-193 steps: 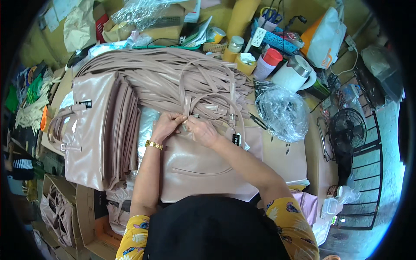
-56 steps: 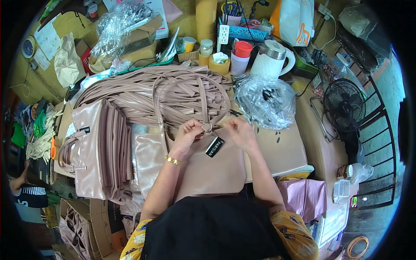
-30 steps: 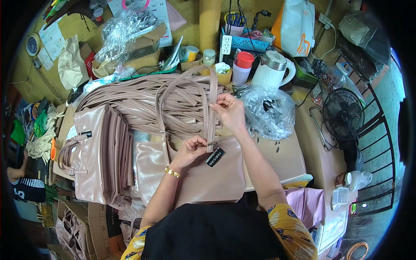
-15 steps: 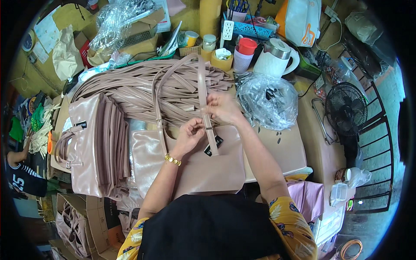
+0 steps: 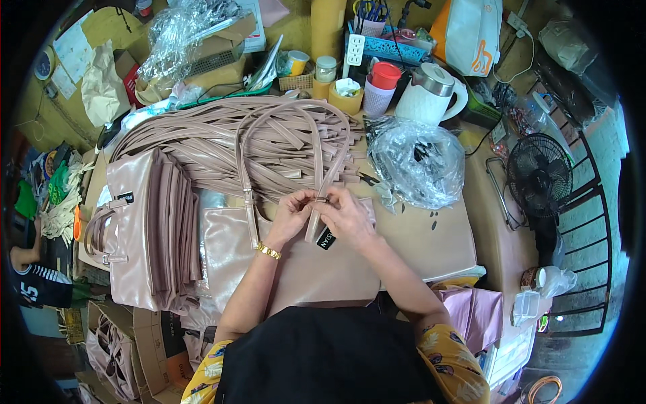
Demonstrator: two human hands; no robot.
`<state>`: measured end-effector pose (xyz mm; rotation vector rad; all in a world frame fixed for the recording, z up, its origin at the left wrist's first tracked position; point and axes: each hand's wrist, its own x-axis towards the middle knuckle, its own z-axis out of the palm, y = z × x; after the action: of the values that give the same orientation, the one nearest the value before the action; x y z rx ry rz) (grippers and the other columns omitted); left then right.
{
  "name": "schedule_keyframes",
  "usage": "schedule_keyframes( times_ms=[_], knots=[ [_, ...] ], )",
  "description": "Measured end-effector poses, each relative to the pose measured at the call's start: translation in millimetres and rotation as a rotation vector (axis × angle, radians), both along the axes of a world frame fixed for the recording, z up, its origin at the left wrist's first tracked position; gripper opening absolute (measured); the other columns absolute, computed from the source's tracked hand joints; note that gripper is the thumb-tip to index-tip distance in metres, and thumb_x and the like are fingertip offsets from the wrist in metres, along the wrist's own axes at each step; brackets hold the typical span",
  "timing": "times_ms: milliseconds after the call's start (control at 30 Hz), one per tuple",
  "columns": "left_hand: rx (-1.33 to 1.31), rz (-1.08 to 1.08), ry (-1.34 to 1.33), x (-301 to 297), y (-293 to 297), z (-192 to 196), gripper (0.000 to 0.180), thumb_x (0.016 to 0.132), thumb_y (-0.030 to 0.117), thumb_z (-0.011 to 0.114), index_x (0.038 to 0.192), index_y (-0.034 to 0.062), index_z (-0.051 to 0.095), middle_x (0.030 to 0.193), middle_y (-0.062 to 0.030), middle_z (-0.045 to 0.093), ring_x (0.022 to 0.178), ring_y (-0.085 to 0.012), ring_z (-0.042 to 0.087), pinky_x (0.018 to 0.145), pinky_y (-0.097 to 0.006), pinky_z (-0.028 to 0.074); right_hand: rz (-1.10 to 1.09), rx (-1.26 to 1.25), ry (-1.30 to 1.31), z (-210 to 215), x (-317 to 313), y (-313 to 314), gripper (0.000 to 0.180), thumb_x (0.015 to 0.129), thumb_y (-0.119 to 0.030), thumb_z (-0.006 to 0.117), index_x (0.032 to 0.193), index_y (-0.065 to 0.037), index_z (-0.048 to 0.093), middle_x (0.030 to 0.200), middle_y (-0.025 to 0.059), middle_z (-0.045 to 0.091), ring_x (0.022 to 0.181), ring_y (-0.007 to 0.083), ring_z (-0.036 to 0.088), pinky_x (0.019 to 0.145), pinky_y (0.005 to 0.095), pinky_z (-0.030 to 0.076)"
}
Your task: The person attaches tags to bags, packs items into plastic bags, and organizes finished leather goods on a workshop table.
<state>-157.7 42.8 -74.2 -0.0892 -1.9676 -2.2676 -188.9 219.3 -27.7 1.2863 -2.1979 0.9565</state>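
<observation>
The person's left hand and right hand meet over the upper part of a dusty-pink bag, which lies flat on the table before the body. Both hands grasp the strap at its buckle, fingertips pinched close together; how each finger presses is partly hidden. The strap rises in a loop above the hands, and its end hangs below them onto the bag.

Just beside that end, under the right hand, a black tag lies tilted, bearing pale capital letters, partly covered. A second black label, also with pale lettering, sits near the top of the front bag in the upright stack to the left.

Other marks show around. A carton at lower left has print on a dark panel, small and turned sideways. The white-and-orange bag at upper right carries an orange emblem. A printed sheet stands at the back, its text too small to make out. At far left, a co-worker's dark shirt shows large white figures. Loose strips lie piled beyond the bag.
</observation>
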Motion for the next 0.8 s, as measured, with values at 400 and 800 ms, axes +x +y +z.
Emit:
schedule_keyframes(
  times_ms=[400, 800],
  knots=[
    [-0.091, 0.081, 0.014, 6.5, 4.9, -8.0, 0.017, 0.089, -0.001, 0.060, 0.105, -0.0030, 0.065, 0.093, -0.0037, 0.069, 0.082, -0.0083, 0.063, 0.077, -0.024, 0.052, 0.223, -0.107, 0.249, -9.4, 28.4, 19.6, 0.032, 0.070, -0.003, 0.066, 0.101, -0.004, 0.061, 0.107, 0.0129, 0.062, 0.087, 0.0292, 0.063, 0.072, 0.0368, 0.054],
    [-0.064, 0.056, -0.099, 9.3, 6.6, 23.7, 0.019, 0.088, 0.012, 0.068, 0.100, -0.0016, 0.068, 0.076, 0.0051, 0.061, 0.063, -0.0013, 0.047, 0.055, -0.018, 0.038, -0.088, -0.220, -0.921, 39.1, -53.1, -16.4, 0.017, 0.101, -0.017, 0.040, 0.096, -0.001, 0.039, 0.071, 0.0108, 0.059, 0.053, 0.0179, 0.065, 0.042, 0.0264, 0.049]
  ],
)
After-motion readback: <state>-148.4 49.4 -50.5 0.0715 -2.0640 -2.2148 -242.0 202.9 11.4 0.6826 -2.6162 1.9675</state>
